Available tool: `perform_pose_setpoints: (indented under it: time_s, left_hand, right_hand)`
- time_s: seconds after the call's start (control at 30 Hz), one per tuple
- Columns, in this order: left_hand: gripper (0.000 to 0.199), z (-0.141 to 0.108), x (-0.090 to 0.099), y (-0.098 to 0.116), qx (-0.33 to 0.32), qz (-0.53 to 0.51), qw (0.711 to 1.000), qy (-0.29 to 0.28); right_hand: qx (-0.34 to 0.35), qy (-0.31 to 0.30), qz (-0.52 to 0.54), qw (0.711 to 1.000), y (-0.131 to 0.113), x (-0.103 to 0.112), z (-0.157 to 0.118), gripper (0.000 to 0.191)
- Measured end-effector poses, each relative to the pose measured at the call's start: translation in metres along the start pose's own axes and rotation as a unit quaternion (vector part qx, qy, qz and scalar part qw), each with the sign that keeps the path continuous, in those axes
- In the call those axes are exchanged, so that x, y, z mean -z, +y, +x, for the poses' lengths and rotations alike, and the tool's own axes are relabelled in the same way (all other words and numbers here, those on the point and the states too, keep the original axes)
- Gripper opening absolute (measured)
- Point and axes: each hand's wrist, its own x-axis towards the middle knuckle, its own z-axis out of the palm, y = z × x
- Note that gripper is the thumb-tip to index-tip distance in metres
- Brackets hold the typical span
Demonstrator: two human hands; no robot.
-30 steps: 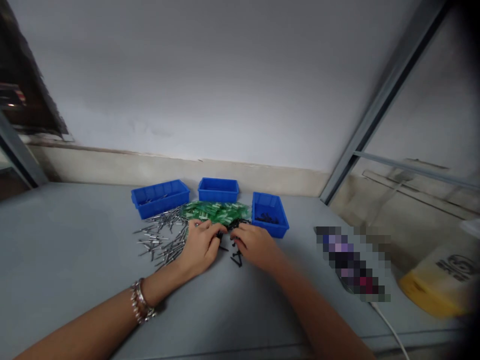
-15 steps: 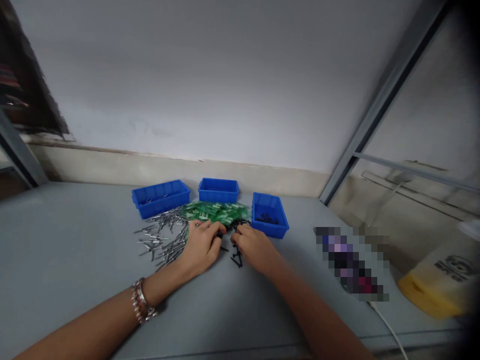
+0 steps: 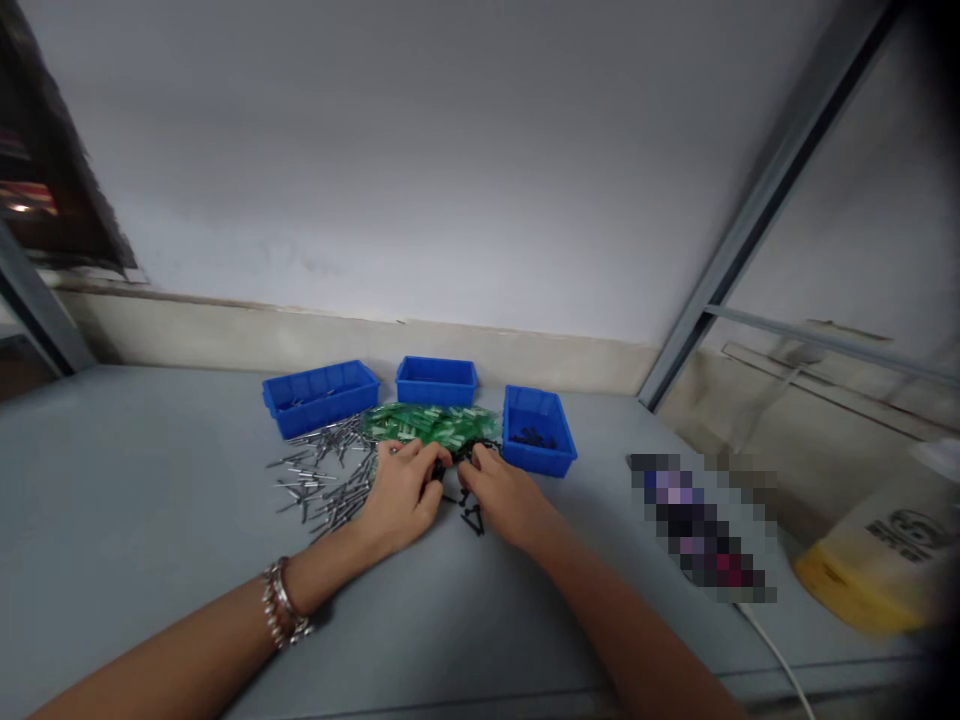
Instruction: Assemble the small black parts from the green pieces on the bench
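My left hand [image 3: 409, 492] rests among the small parts, its fingers curled and thumb drawn in; dark bits show at its fingertips, but what it grips is hidden. Close by on the right, my right hand [image 3: 505, 494] has its fingers bent down onto small, thin black pieces [image 3: 472, 520], and its fingertips are partly hidden. Several more black pieces lie between and behind the hands. Left of my left hand spreads a loose pile of slim silver metal rods [image 3: 304, 490]. A clear bag of green-and-white pieces [image 3: 435, 424] lies just beyond both hands.
Three blue bins stand behind: a left bin [image 3: 322, 408] with a few rods, a middle bin [image 3: 436, 392], and a right bin [image 3: 541, 458] holding black pieces. At right are a blurred-out object [image 3: 697, 530] with a white cable [image 3: 776, 655] and a yellow-based container [image 3: 862, 590].
My right hand has shifted slightly left, toward my left hand. My left hand stays almost in place.
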Motion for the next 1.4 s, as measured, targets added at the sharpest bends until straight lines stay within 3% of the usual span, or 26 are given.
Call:
perform_pose_setpoints:
  time_s: [0.4, 0.6, 0.77, 1.17, 1.4]
  left_hand:
    - [0.024, 0.001, -0.001, 0.001, 0.002, -0.002, 1.0, -0.001]
    - [0.026, 0.001, 0.0, 0.001, 0.001, 0.008, 1.0, -0.008]
    - [0.02, 0.002, -0.004, 0.001, 0.003, 0.024, 1.0, -0.016]
    - [0.024, 0.002, -0.011, -0.004, -0.017, 0.029, 0.999, -0.036]
    - [0.017, 0.002, -0.011, -0.005, -0.013, 0.015, 1.0, -0.012]
  right_hand:
    - [0.002, 0.015, 0.113, 0.993, 0.005, -0.016, 0.002, 0.018]
    - [-0.004, 0.009, 0.115, 0.993, 0.002, -0.02, 0.003, 0.019]
    - [-0.012, 0.055, 0.116, 0.992, 0.005, -0.023, 0.006, 0.017]
    - [-0.009, 0.101, 0.203, 0.974, 0.002, -0.014, 0.007, 0.013]
    - [-0.028, 0.116, 0.28, 0.953, 0.006, -0.014, 0.01, 0.009]
